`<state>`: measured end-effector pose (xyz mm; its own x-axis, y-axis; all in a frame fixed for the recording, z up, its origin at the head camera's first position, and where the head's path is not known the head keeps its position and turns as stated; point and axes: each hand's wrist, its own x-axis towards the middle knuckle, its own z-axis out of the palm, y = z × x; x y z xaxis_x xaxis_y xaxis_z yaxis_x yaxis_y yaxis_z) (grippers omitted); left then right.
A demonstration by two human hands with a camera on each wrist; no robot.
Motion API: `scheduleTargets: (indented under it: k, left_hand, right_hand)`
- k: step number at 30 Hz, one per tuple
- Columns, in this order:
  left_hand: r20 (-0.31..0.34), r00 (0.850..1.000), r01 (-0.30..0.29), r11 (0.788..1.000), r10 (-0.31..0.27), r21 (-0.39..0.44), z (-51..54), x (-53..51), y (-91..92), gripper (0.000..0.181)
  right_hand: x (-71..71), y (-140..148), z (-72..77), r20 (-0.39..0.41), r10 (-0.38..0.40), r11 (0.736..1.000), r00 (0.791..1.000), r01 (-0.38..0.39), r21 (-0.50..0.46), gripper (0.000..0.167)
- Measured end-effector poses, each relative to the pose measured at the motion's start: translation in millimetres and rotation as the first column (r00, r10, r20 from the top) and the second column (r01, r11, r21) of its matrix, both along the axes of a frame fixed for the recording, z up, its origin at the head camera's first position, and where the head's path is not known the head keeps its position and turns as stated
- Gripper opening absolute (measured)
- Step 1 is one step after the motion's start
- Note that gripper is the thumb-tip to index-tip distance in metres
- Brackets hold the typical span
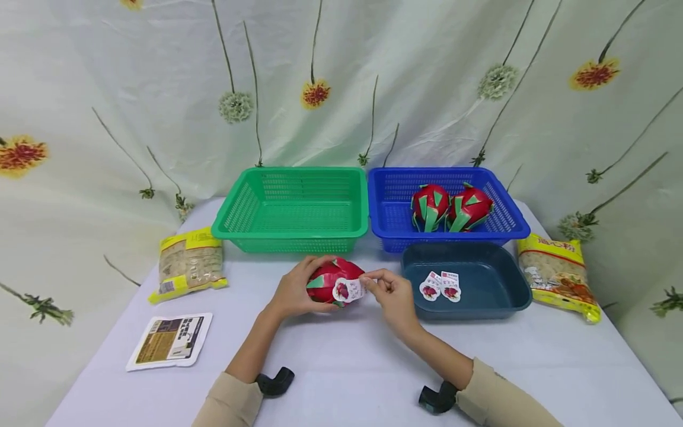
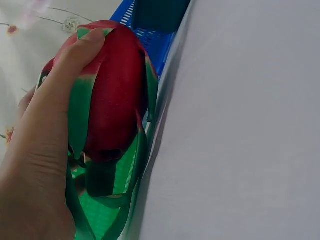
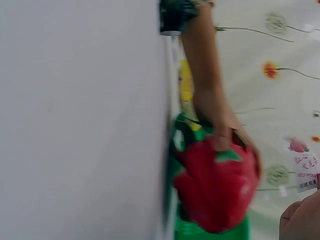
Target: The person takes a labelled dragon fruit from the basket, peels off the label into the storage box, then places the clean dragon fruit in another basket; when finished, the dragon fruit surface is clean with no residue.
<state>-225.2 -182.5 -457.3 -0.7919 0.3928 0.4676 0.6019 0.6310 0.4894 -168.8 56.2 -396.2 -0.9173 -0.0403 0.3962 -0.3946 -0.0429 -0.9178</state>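
Observation:
My left hand grips a red dragon fruit with green leaf scales over the white table, its thumb lying along the fruit in the left wrist view. Between thumb and forefinger, my right hand pinches a white label with a printed dragon fruit. From the head, the label overlaps the fruit's right side; the right wrist view has the label off to one side of the fruit. Two similar labels lie in a dark teal basin beside my right hand.
Behind the hands stand a green basket and a blue basket holding two dragon fruits. Yellow-ended food bags lie at left and right. A flat white packet rests at front left.

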Motion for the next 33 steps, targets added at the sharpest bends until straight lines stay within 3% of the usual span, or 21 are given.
scheduleTargets:
  k: [4, 6, 9, 11, 13, 16, 18, 21, 26, 29, 33]
  left_hand:
    - [0.021, 1.000, -0.010, 1.000, 0.009, 0.015, 1.9, -0.7, -3.8, 0.093]
    - [0.034, 0.999, -0.019, 1.000, 0.018, 0.025, 2.4, -1.2, -6.2, 0.093]
    - [0.044, 0.999, -0.018, 1.000, 0.017, 0.018, 3.4, -1.0, -9.0, 0.094]
    - [0.047, 0.999, -0.019, 1.000, 0.018, 0.015, 4.0, -0.1, -10.5, 0.094]
    - [0.049, 0.999, -0.018, 1.000, 0.017, 0.018, 4.4, 1.1, -12.0, 0.094]
    - [0.055, 0.998, -0.022, 0.999, 0.021, 0.028, 3.5, 2.2, -13.5, 0.094]
    - [0.059, 0.998, -0.018, 0.999, 0.016, 0.036, 2.0, 2.4, -13.6, 0.094]
    - [0.069, 0.998, -0.009, 0.999, 0.006, 0.040, -0.6, 1.5, -12.5, 0.094]
    - [0.098, 0.995, 0.001, 0.999, -0.005, 0.040, -2.6, -0.6, -8.1, 0.094]
    - [0.105, 0.994, 0.005, 0.999, -0.009, 0.040, -2.7, -1.9, -4.3, 0.094]
    - [0.100, 0.995, 0.015, 0.999, -0.020, 0.047, -2.5, -3.5, 0.8, 0.094]
  right_hand:
    - [-8.5, 38.6, 21.7, -0.055, -0.014, 0.991, 0.998, 0.007, -0.137, 0.010]
    - [-14.2, 67.1, 34.4, -0.054, -0.013, 0.992, 0.998, 0.006, -0.123, 0.012]
    - [-20.7, 112.6, 48.6, 0.003, -0.027, 0.999, 1.000, 0.027, 0.028, 0.018]
    - [-25.4, 139.8, 54.1, 0.062, -0.066, 0.976, 0.996, 0.051, 0.214, 0.025]
    - [-32.2, 162.5, 55.8, 0.116, -0.094, 0.916, 0.989, 0.041, 0.399, 0.031]
    - [-45.2, 188.2, 53.3, 0.169, -0.065, 0.781, 0.984, -0.055, 0.622, 0.031]
    - [-55.1, 200.4, 48.3, 0.194, 0.006, 0.698, 0.981, -0.143, 0.702, 0.025]
    - [-68.5, 211.9, 39.3, 0.242, 0.127, 0.606, 0.962, -0.268, 0.749, 0.016]
    - [-87.2, 216.4, 20.9, 0.315, 0.213, 0.497, 0.925, -0.380, 0.780, 0.013]
    - [-94.0, 215.2, 9.3, 0.291, 0.196, 0.444, 0.936, -0.349, 0.825, 0.009]
    - [-96.7, 213.7, -3.5, 0.224, 0.162, 0.409, 0.961, -0.272, 0.871, 0.006]
